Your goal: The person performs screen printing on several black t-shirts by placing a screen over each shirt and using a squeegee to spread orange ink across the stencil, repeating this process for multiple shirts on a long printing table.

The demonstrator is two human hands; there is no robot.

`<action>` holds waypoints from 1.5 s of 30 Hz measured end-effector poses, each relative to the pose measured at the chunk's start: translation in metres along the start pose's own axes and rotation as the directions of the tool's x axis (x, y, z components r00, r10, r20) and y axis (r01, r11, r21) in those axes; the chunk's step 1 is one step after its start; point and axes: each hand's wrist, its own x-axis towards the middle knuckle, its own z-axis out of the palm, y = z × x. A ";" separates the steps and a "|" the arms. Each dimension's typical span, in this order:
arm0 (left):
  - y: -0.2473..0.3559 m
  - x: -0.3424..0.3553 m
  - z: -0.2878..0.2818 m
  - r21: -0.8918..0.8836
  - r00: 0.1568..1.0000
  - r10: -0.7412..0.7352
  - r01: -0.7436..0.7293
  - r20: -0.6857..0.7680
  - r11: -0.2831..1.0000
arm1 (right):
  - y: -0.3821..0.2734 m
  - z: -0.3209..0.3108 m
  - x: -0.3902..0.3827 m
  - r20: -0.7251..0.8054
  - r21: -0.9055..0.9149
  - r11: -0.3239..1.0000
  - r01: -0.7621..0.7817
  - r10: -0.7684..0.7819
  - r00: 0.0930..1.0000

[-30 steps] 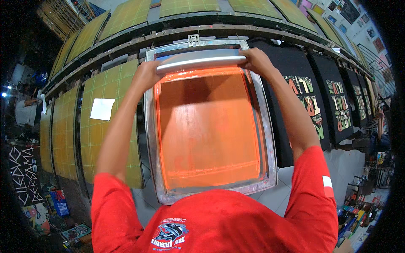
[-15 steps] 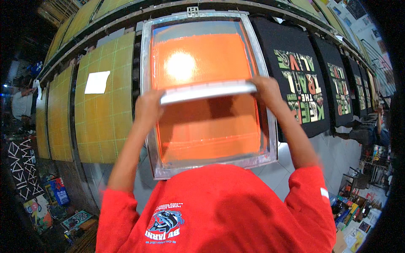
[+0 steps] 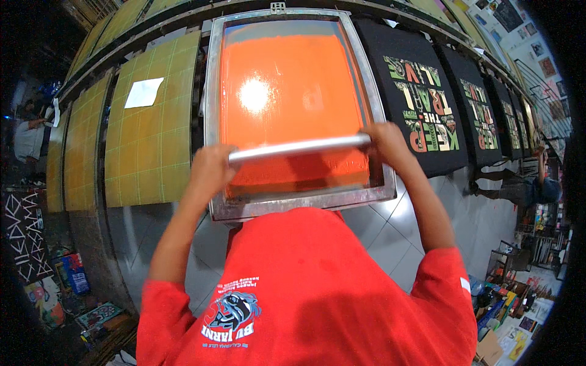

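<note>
A long print table (image 3: 152, 146) with yellow-green gridded platens runs across a cluttered workshop, black printed shirts (image 3: 421, 104) lying to the right. The left hand (image 3: 210, 171) and right hand (image 3: 387, 143) each grip an end of the squeegee (image 3: 299, 148) inside the metal-framed screen (image 3: 293, 110). The pull looks almost finished: orange ink coats the mesh behind it, leaving only a narrow strip. Half a second ago the squeegee sat near mid-screen.

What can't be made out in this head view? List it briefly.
- Blade of the grey metal squeegee: hidden beneath its bar; ink contact unclear.
- Fingers of left hand and right hand: motion-blurred.
- Whatever lies under the orange-inked, metal-framed screen: covered by the mesh.
- Far black printed shirts: distorted at the fisheye rim.
</note>
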 end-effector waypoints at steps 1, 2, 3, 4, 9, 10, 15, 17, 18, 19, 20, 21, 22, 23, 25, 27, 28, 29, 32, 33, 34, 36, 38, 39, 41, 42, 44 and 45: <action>-0.001 0.012 -0.002 0.026 0.999 -0.015 0.016 -0.028 1.000 | 0.001 -0.004 0.016 -0.012 -0.056 0.998 0.042 -0.042 0.999; -0.003 0.020 -0.002 0.048 0.998 -0.025 0.028 -0.051 0.998 | 0.002 -0.001 0.028 -0.082 -0.041 0.997 0.059 -0.062 0.995; -0.003 0.017 0.000 0.064 0.996 0.000 0.006 -0.088 0.998 | 0.002 0.001 0.023 -0.129 -0.068 0.995 0.076 -0.084 0.988; -0.001 0.007 0.001 0.082 0.992 0.026 -0.016 -0.126 0.997 | 0.000 0.002 0.013 -0.177 -0.098 0.991 0.091 -0.107 0.978; 0.020 -0.065 0.008 0.034 0.999 0.030 -0.030 0.016 0.999 | -0.037 0.014 -0.075 -0.112 -0.005 0.999 0.038 -0.039 0.993; 0.028 -0.071 0.009 0.039 1.000 0.017 -0.017 0.011 0.999 | -0.042 0.022 -0.083 -0.153 0.026 0.998 0.058 -0.053 0.987; 0.016 -0.050 0.024 0.098 0.989 0.129 -0.122 -0.070 0.988 | -0.033 0.044 -0.060 -0.270 0.033 0.998 0.044 -0.033 0.962; 0.005 -0.024 0.027 0.110 0.988 0.131 -0.122 -0.084 0.986 | -0.023 0.039 -0.032 -0.292 0.045 0.997 0.066 -0.050 0.955; -0.002 -0.009 0.029 0.128 0.985 0.142 -0.129 -0.095 0.983 | -0.013 0.040 -0.016 -0.291 0.018 0.997 0.075 -0.067 0.954; -0.012 0.009 0.032 0.145 0.983 0.150 -0.135 -0.104 0.980 | -0.002 0.041 0.002 -0.288 -0.007 0.996 0.085 -0.084 0.954; -0.020 0.026 0.033 0.165 0.981 0.154 -0.135 -0.114 0.977 | 0.009 0.043 0.021 -0.283 -0.030 0.994 0.101 -0.105 0.953; -0.029 0.047 0.033 0.179 0.979 0.164 -0.141 -0.123 0.974 | 0.015 0.038 0.041 -0.283 -0.019 0.995 0.095 -0.097 0.954; -0.039 0.068 0.033 0.192 0.976 0.173 -0.146 -0.130 0.970 | 0.020 0.034 0.062 -0.280 -0.006 0.996 0.090 -0.089 0.956; -0.048 0.087 0.035 0.193 0.978 0.152 -0.123 -0.144 0.973 | 0.029 0.032 0.082 -0.293 -0.002 0.996 0.088 -0.084 0.952; -0.072 0.129 0.039 0.225 0.978 0.131 -0.092 -0.164 0.970 | 0.052 0.032 0.128 -0.320 -0.012 0.996 0.083 -0.083 0.944; -0.093 0.176 0.035 0.267 0.981 0.119 -0.075 -0.151 0.961 | 0.075 0.026 0.179 -0.343 -0.052 0.996 0.075 -0.088 0.935; -0.099 0.197 0.026 0.280 0.986 0.102 -0.061 -0.134 0.958 | 0.083 0.020 0.204 -0.351 -0.072 0.995 0.073 -0.094 0.932; -0.114 0.226 0.022 0.274 0.978 0.128 -0.080 -0.163 0.958 | 0.093 0.007 0.232 -0.301 -0.107 0.993 0.058 -0.088 0.950; -0.121 0.283 -0.018 0.151 0.997 0.072 -0.067 -0.028 0.986 | 0.102 -0.030 0.288 -0.043 -0.091 0.996 -0.006 0.002 0.999; -0.114 0.282 -0.029 0.134 0.997 0.066 -0.060 -0.044 0.989 | 0.100 -0.037 0.285 -0.101 -0.090 0.995 0.051 -0.060 0.993; -0.107 0.281 -0.039 0.115 0.996 0.061 -0.054 -0.060 0.992 | 0.100 -0.041 0.280 -0.160 -0.093 0.990 0.108 -0.121 0.980; -0.095 0.263 -0.046 0.101 0.998 0.044 -0.039 -0.053 0.994 | 0.090 -0.045 0.261 -0.182 -0.096 0.987 0.131 -0.147 0.972; -0.069 0.215 -0.053 0.123 0.999 0.046 -0.042 -0.029 0.992 | 0.064 -0.057 0.202 -0.146 -0.105 0.993 0.057 -0.072 0.987; -0.051 0.180 -0.054 0.073 0.998 0.041 -0.037 -0.057 0.997 | 0.047 -0.062 0.165 -0.131 -0.083 0.996 0.045 -0.056 0.990; -0.012 0.105 -0.053 0.033 0.999 -0.001 0.002 -0.040 0.999 | 0.016 -0.060 0.088 -0.118 -0.028 0.999 0.021 -0.024 0.993; 0.002 0.068 -0.050 0.042 0.999 -0.040 0.040 0.007 0.998 | 0.001 -0.054 0.052 -0.116 0.005 1.000 0.009 -0.009 0.993; 0.013 0.000 -0.027 -0.022 1.000 0.014 -0.013 0.002 1.000 | -0.022 -0.037 -0.013 -0.039 0.024 1.000 0.009 -0.008 0.999; 0.024 -0.026 -0.023 -0.020 0.999 -0.003 0.003 0.043 1.000 | -0.030 -0.025 -0.040 -0.040 0.033 0.999 0.004 -0.002 0.999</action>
